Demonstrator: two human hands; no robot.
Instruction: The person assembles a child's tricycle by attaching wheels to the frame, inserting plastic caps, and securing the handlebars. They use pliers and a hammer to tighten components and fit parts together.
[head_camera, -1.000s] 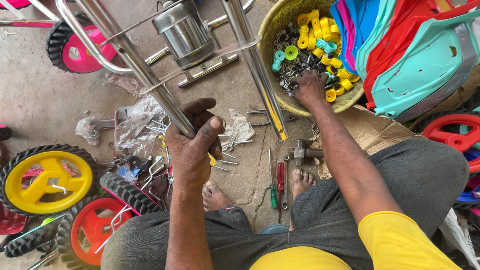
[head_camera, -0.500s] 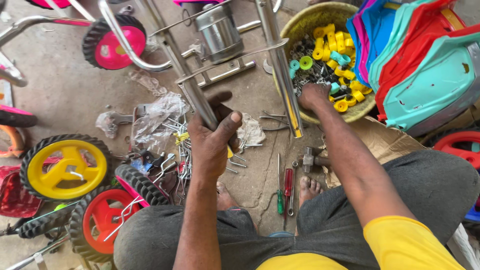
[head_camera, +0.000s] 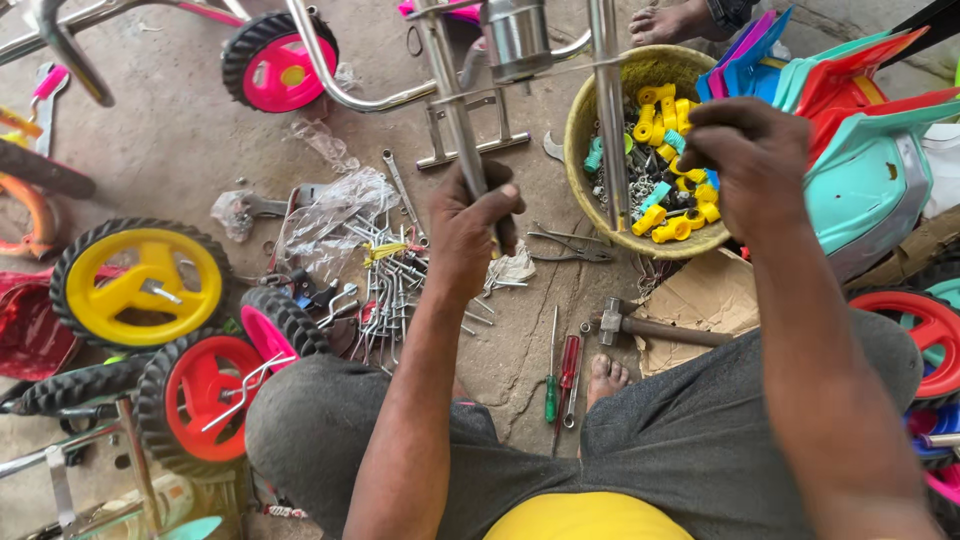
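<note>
The person sits low on the concrete floor with knees spread, and both forearms reach forward from the bottom of the view. The left hand is raised with its back to the camera, the fingers wrapped tight around a chrome frame tube that rises toward the top edge; the thumb lies along the right side of the tube, the wrist is straight and the forearm runs down toward the left knee. A second chrome tube stands parallel just to the right, its lower end over the rim of a round yellow basin. The basin holds yellow plastic caps, a few teal ones and dark metal hardware. The right hand hovers at the basin's right edge, knuckles up and fingers curled inward with the tips drawn together; whether they pinch a small part cannot be told, since the palm side is hidden. Its forearm slants down to the right across a grey trouser leg. On the floor between the knees lie a hammer on a scrap of cardboard, a green-handled screwdriver and a red-handled screwdriver side by side, with pliers nearer the basin. To the left sit a loose heap of spanners, a yellow-hubbed wheel and a red-hubbed wheel; a pink-hubbed wheel stands farther off. Stacked plastic seats in teal and red lie right of the basin.
</note>
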